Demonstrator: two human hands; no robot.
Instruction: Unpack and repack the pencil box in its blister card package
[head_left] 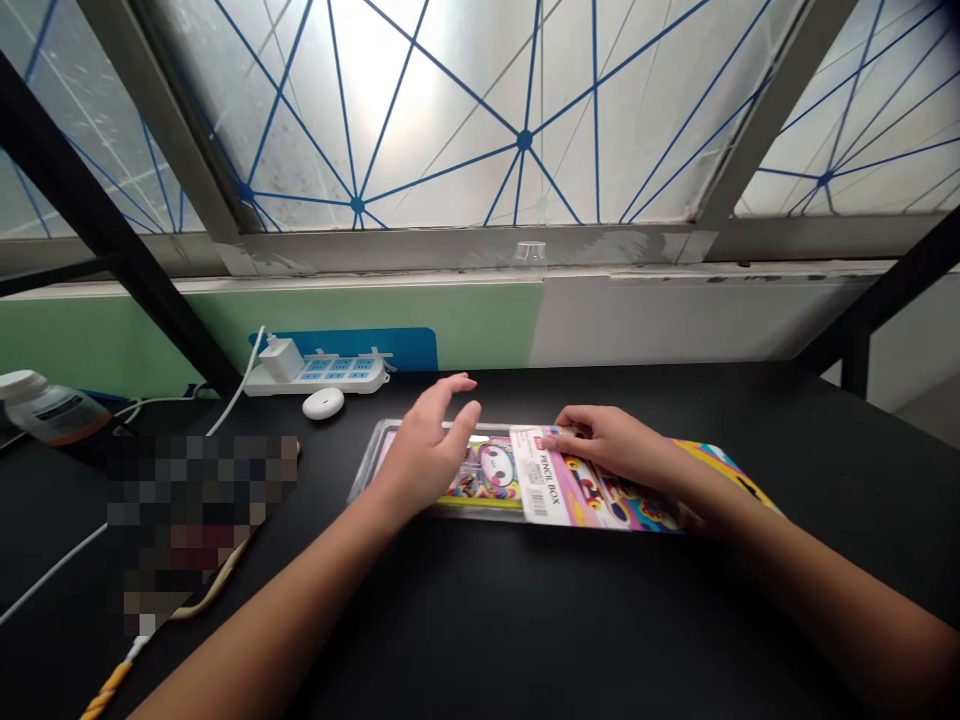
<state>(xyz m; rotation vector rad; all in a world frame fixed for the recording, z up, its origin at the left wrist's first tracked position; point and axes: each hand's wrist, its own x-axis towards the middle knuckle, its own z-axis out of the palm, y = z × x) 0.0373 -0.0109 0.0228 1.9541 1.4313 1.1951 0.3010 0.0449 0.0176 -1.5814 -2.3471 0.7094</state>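
Observation:
A pencil box pack lies flat on the black desk. Its clear plastic tray (363, 466) sits at the left, with a colourful cartoon-printed pencil box (495, 468) showing inside. The printed cardboard (547, 490), labelled "PENCIL BOX", covers the pack's right part and extends to the right. My left hand (429, 450) is over the tray's left half, thumb and fingers apart, holding nothing; whether its lower edge touches the tray is unclear. My right hand (611, 440) grips the cardboard near its far edge, thumb on the label and fingers curled, partly hidden.
A white power strip (345, 375) with a charger (281, 360) stands by the wall, a round white case (323, 404) before it. At the left are a white-capped bottle (56, 408), a blurred-out item (202, 510) and cables. Black metal bars (150, 270) slant at both sides.

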